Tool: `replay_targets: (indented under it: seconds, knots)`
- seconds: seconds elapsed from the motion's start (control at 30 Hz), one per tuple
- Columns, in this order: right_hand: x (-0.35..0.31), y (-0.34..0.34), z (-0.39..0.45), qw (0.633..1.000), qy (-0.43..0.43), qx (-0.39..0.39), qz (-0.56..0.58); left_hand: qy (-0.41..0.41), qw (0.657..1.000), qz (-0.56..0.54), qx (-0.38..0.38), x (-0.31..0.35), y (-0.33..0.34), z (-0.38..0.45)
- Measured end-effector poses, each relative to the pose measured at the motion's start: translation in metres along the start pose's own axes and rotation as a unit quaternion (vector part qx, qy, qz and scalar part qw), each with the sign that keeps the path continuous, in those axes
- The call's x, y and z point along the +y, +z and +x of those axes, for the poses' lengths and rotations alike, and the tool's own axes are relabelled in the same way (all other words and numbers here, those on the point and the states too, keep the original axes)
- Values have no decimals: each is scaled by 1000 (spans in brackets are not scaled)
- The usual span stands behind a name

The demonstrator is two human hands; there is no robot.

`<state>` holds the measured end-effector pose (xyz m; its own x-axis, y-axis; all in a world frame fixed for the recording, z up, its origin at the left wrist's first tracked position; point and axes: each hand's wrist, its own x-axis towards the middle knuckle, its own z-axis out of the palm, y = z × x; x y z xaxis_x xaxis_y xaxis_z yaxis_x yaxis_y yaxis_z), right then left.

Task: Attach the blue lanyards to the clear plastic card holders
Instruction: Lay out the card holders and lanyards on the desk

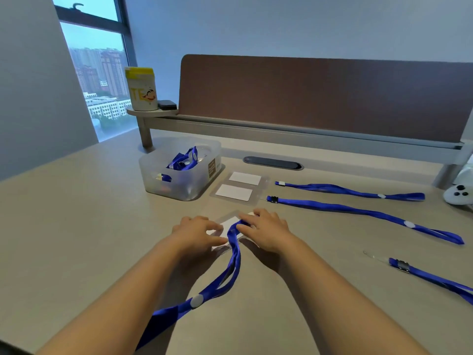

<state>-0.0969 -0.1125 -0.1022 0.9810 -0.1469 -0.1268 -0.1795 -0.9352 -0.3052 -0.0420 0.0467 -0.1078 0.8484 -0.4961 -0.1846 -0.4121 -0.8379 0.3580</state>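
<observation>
Head view, centre of frame: left hand (198,233) resting with lightly curled fingers on a clear card holder (227,225) lying flat on the tabletop (84,213), apparently steadying it; whether the fingers actually pinch it, impossible to tell. Right hand (266,230) at the holder's right end, fingers bent around the clip end of a blue lanyard (231,265), the strap trailing down toward the lower left of the frame. Clip itself hidden under the fingers, so joined or not cannot be told; probably mid-attachment.

Just above the hands: two more card holders (239,187) with white cards inside, side by side, no lanyard visibly attached. To their right, two lanyards (358,201) stretched out flat, the nearer one's clip just beside a holder's edge but seemingly not hooked on. Lower right: another lanyard (435,278) with a clear strap at its clip, unattached.

Upper left of centre: a translucent bin (179,180) holding more lanyards and parts.

Judgement: early in the task, with one pairing in hand, at least two holders left, plus whatever remains in the bin.
</observation>
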Motion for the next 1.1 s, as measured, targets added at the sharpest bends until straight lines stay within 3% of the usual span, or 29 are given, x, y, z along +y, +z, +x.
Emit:
replay_targets:
  seconds: [0.37,0.5,0.6,0.7,0.9,1.0,1.1]
  knots:
    - [12,-5,10,993,73,68,64,7,995,90,31,17,8,12]
    - [25,-14,5,978,109,67,163,6,997,69,31,17,8,16]
    - [30,-21,2,943,135,54,300,20,997,68,42,18,8,14]
    - [25,-30,-6,844,150,46,512,54,995,54,61,28,10,10]
    - [18,-43,-24,761,119,34,637,141,976,-28,166,51,6,-4]
    - [21,-43,-28,741,98,40,663,165,960,-48,220,53,0,-8]
    - [22,-43,-31,764,87,31,638,175,947,-78,258,53,-5,-12]
